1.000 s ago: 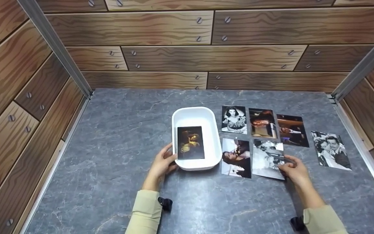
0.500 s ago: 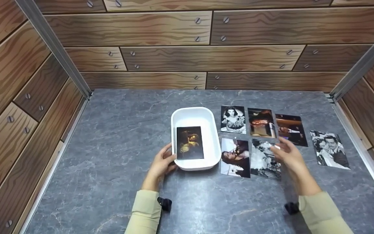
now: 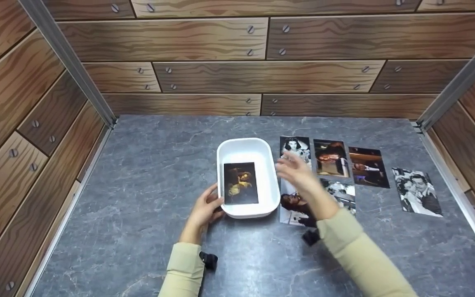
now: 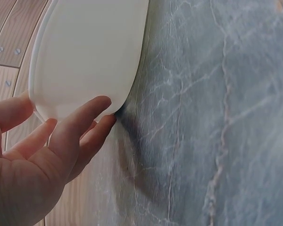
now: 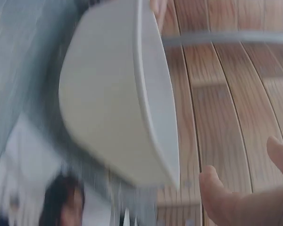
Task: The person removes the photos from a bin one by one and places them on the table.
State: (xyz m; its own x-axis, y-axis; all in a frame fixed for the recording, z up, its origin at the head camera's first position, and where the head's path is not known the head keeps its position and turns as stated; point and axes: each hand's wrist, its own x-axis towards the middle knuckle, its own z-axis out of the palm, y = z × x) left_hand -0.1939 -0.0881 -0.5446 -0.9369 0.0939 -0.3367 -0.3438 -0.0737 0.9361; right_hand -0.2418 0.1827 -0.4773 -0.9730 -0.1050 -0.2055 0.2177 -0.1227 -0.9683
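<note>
A white tray (image 3: 269,173) sits mid-table with one dark photo (image 3: 241,183) lying flat inside it. My left hand (image 3: 214,202) holds the tray's near-left corner, thumb on the rim and fingers against the outer wall; in the left wrist view the fingers (image 4: 82,125) lie along the tray wall (image 4: 89,52). My right hand (image 3: 294,166) hovers blurred just right of the tray, fingers spread, holding nothing. The right wrist view shows the tray (image 5: 113,103) close by and my fingertips (image 5: 217,188) free. Under my right forearm lies a partly hidden photo (image 3: 291,206).
Loose photos lie right of the tray: a black-and-white portrait (image 3: 296,145), two dark colour prints (image 3: 330,159) (image 3: 368,167), a black-and-white print (image 3: 344,194) and a couple's photo (image 3: 417,192) farthest right. Wood-pattern walls enclose the grey stone-look table (image 3: 146,173).
My right hand has left the near black-and-white print and swung left and up across the photos toward the tray. The left hand, the tray and the photos have stayed put.
</note>
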